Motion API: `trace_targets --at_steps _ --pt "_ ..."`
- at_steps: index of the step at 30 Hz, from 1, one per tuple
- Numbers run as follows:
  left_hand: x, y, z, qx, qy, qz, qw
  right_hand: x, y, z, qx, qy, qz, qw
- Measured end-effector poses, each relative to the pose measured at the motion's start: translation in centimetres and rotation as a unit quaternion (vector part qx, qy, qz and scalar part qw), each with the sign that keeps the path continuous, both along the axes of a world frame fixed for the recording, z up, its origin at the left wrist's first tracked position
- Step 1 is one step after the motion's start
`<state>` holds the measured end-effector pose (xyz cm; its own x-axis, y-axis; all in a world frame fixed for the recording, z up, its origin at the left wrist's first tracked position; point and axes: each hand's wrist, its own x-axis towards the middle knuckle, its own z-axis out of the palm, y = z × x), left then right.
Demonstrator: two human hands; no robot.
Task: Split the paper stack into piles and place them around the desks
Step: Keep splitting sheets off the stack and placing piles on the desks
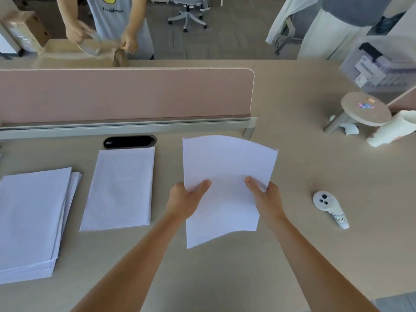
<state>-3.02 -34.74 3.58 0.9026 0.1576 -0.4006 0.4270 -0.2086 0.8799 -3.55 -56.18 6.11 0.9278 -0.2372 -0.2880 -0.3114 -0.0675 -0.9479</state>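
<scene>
A thick stack of white paper [31,219] lies at the left edge of the beige desk [225,278]. Right of it, a thin flat pile of paper [119,190] rests below the cable port. I hold a third, thin sheaf of white sheets [227,167] above the desk's middle, its far end curling upward. My left hand [186,200] grips the sheaf's left edge with the thumb on top. My right hand [266,194] grips its right edge the same way.
A pink divider panel [126,95] runs across the desk behind the piles, with a black cable port [129,141] below it. A white controller [328,207] lies to the right. A small round stand [365,109] and a white object [394,129] sit far right. Another person [108,21] works beyond the divider.
</scene>
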Motion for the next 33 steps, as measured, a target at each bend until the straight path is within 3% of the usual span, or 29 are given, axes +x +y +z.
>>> trace_targets --at_steps 3,8,18,25,33 --pt "4.0 -3.4 0.0 0.015 0.041 0.014 0.999 3.9 -3.7 -0.1 -0.058 0.013 -0.009 0.998" --pt "8.4 -8.5 -3.5 0.021 0.16 0.027 0.986 9.0 -8.4 -3.4 -0.109 0.12 -0.004 0.987" --pt "13.0 -17.5 -9.0 0.055 0.242 0.026 0.968 14.9 -16.4 -10.0 -0.122 0.246 0.036 0.961" --pt "15.3 -21.0 -11.1 0.127 0.249 -0.004 0.96 16.3 -18.7 -12.9 -0.148 0.254 0.025 0.956" --pt "14.1 -23.3 -10.4 0.15 0.216 0.014 0.965 16.5 -20.6 -13.5 -0.28 0.244 0.078 0.925"
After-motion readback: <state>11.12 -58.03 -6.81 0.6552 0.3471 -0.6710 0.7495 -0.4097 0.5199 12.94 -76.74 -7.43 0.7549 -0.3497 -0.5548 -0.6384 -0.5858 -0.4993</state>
